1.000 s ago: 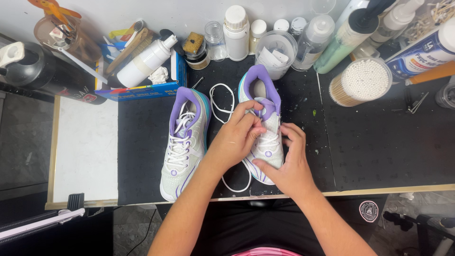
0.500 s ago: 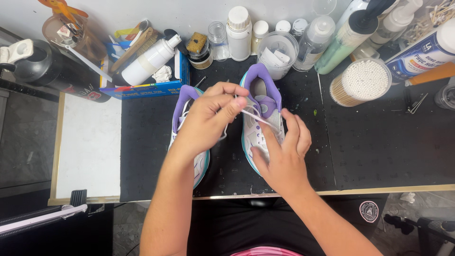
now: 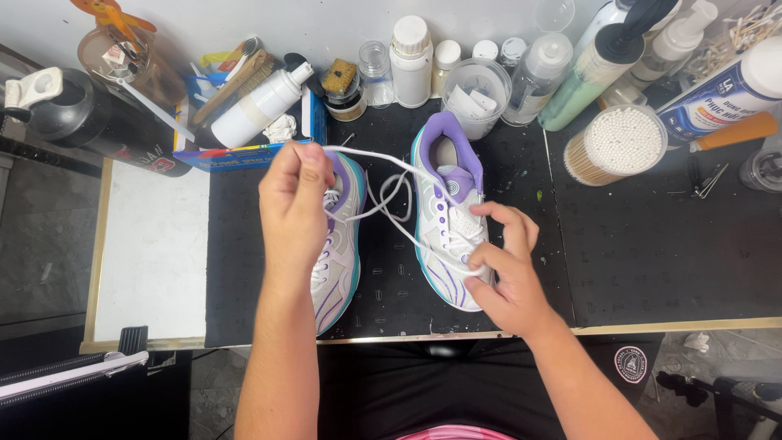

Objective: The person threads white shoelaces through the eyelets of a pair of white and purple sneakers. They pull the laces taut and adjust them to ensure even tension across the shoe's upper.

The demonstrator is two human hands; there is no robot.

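Pinching the white shoelace (image 3: 383, 204) in my raised left hand (image 3: 295, 204), I had it drawn taut up and away from the right-hand sneaker (image 3: 450, 213), while my right hand (image 3: 503, 265) pressed on that shoe's toe end, thumb and forefinger closed on the lace near the lowest eyelets. Both sneakers, white with purple tongues and teal edging, sat side by side on the black mat (image 3: 652, 253), the left-hand sneaker (image 3: 338, 244) partly under my wrist. A hard tug, I judged, could drag the shoe sideways or pull the lace unevenly through, leaving one end short; the slack loop lying between the shoes could also snag. Behind them crowded a white spray bottle (image 3: 259, 106), a clear tub (image 3: 475, 96) and a jar of cotton swabs (image 3: 617, 143), close enough for a swinging lace end to topple something.
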